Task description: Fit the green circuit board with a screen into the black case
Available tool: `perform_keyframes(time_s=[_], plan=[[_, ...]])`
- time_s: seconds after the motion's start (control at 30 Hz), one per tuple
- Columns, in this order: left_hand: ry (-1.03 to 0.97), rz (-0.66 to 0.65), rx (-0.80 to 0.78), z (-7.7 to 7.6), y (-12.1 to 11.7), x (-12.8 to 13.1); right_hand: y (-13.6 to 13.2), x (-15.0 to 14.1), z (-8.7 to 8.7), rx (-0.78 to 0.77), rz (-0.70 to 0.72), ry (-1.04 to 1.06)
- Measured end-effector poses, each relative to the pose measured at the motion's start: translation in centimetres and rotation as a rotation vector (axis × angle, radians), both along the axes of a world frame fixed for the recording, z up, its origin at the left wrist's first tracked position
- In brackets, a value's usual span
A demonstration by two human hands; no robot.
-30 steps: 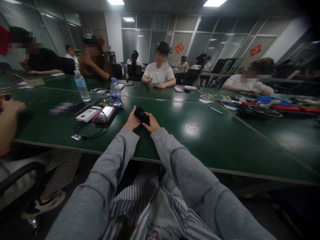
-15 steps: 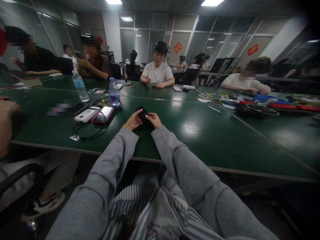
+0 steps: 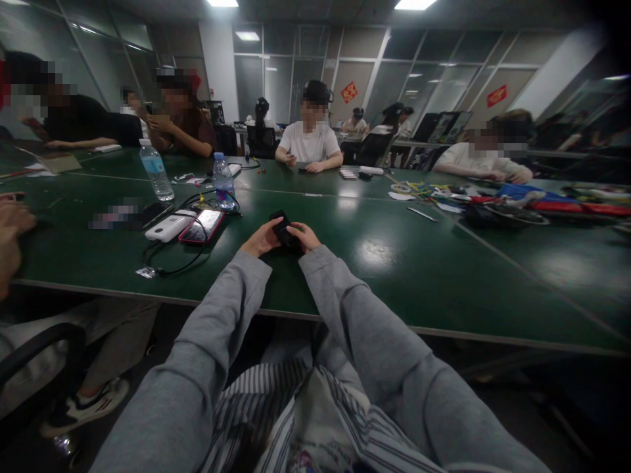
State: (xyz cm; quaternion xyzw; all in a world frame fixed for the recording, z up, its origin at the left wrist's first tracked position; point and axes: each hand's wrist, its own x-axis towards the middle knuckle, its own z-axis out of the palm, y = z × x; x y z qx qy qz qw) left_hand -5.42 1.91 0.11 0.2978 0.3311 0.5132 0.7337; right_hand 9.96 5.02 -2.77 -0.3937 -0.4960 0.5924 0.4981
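Both hands hold a small black box-shaped object [image 3: 281, 227] just above the green table, in the middle of the view. My left hand [image 3: 262, 238] grips its left side, thumb along the top edge. From the other side, my right hand [image 3: 306, 236] has its thumb and fingers on the near right part. Dark and partly covered by fingers, the object does not show its exact kind. To the left of my hands lie a red-edged phone [image 3: 201, 226] and a white power bank [image 3: 171, 226] with a black cable [image 3: 185, 268].
Two plastic bottles, one clear [image 3: 156, 172] and one bluish [image 3: 224, 180], stand at the left. A pen [image 3: 422, 215] and a heap of coloured cables [image 3: 411, 190] lie to the right. A neighbour's hand [image 3: 14, 213] is at the left edge. Several people sit around the green table [image 3: 394, 282].
The black object is turned slightly between my hands, which stay in nearly the same place. At the left edge, the neighbour's hands have shifted a little. The view has moved slightly.
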Motion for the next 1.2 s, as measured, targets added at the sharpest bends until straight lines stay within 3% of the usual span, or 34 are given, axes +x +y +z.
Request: perform_keyframes(time_s=[0.17, 0.43, 0.7, 0.8, 1.2], plan=[[-0.008, -0.008, -0.001, 0.0, -0.1, 0.1, 0.1, 0.1, -0.1, -0.020, 0.016, -0.018], [-0.039, -0.009, 0.034, -0.1, 0.1, 0.3, 0.1, -0.2, -0.2, -0.039, -0.089, 0.063], [0.146, 0.095, 0.169, -2.1, 1.9, 0.6, 1.0, 0.5, -0.6, -0.029, -0.214, 0.067], [0.181, 0.077, 0.194, -2.7, 2.4, 0.6, 1.5, 1.0, -0.7, -0.029, -0.243, 0.075], [0.184, 0.180, 0.164, -2.7, 2.5, 0.7, 1.5, 1.0, -1.0, -0.019, -0.195, 0.043]])
